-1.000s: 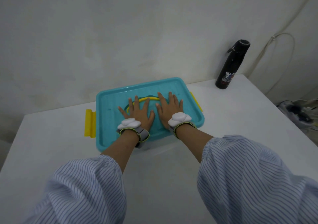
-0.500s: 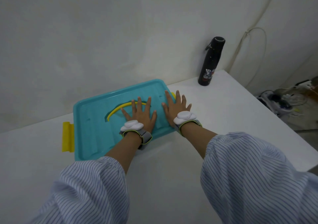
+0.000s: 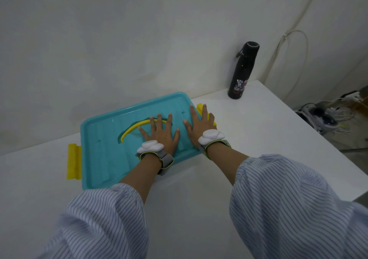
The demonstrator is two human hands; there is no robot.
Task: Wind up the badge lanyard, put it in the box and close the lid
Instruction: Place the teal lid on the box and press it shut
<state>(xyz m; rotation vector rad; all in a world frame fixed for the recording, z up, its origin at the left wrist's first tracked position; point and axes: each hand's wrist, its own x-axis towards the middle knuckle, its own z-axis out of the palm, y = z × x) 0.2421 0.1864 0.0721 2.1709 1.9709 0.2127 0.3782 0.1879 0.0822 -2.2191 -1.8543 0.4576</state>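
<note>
Now the teal lid is seen lying flat on the box, and both hands are pressed down on it with palms flat and fingers spread, nothing being gripped by either. The left hand is planted near the middle of the lid, its fingers laid across the yellow handle set into the top. The right hand is placed at the right end, its fingertips reaching the yellow latch that peeks out just beyond them. The lid's long axis is run left to right across the bench, with the other yellow latch standing out at the far left end, well apart from either hand. The lanyard cannot be seen at all; it is judged to be shut away inside the box, under the lid. So the latches look to be what is left, and the right one is already touched by the right hand, while the left one would call for a long reach by the left hand across the lid. A black bottle is left standing well clear by the wall.
</note>
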